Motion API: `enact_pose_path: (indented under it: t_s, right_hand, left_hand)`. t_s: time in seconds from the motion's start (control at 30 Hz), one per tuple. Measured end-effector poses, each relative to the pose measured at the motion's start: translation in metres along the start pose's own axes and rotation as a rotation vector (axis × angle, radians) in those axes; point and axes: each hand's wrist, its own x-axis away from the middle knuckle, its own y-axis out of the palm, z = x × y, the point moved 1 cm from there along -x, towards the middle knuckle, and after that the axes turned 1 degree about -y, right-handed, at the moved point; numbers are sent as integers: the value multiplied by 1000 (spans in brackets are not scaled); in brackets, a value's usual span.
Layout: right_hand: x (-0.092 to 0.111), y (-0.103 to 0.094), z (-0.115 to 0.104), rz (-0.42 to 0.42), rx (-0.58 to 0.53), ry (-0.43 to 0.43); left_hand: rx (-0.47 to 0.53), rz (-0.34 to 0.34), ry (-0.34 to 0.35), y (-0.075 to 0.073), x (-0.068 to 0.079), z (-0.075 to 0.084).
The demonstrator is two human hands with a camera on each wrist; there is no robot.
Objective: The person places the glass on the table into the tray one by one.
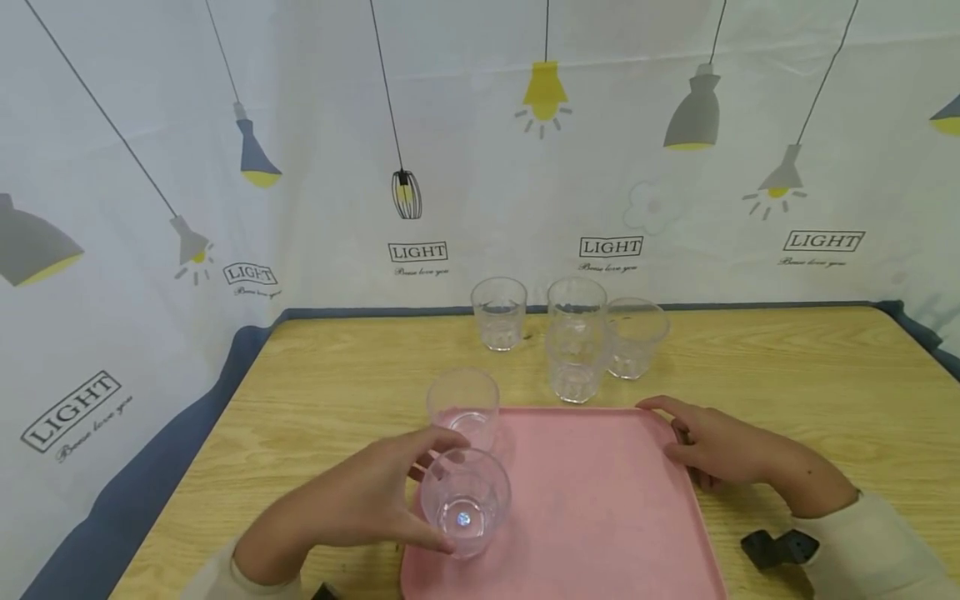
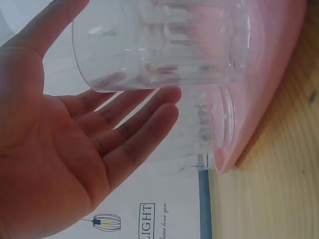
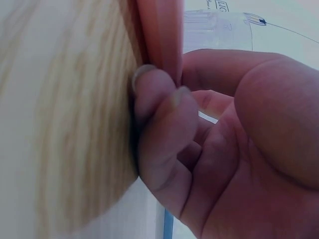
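Note:
A clear tumbler (image 1: 465, 517) stands upright on the left part of a pink tray (image 1: 592, 508). My left hand (image 1: 375, 492) holds it from the left, fingers on the far side and thumb on the near side; in the left wrist view the palm stays apart from its wall. Just behind is another clear tumbler (image 1: 463, 398) at the tray's far left corner. My right hand (image 1: 720, 446) grips the tray's far right corner, index finger along the back rim. In the right wrist view its other fingers (image 3: 167, 117) curl low against the tray's side, near the tabletop.
Beyond the tray's back edge stand several more clear tumblers: one at left (image 1: 499, 315), others grouped to the right, including a front one (image 1: 575, 367) and one at far right (image 1: 636, 337). A lamp-patterned curtain (image 1: 480, 150) hangs behind the wooden table (image 1: 315, 392).

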Motion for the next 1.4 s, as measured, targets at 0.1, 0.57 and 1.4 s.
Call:
enact_pose_path:
  t_s: [0.1, 0.57, 1.4]
  right_hand:
    - [0, 0, 1, -1, -4, 1]
    - [0, -1, 3, -15, -22, 23]
    - [-1, 0, 1, -16, -31, 27]
  left_hand:
    - [14, -35, 6, -2, -1, -2]
    - [62, -152, -28, -10, 0, -7]
    - [59, -134, -8, -13, 4, -10]
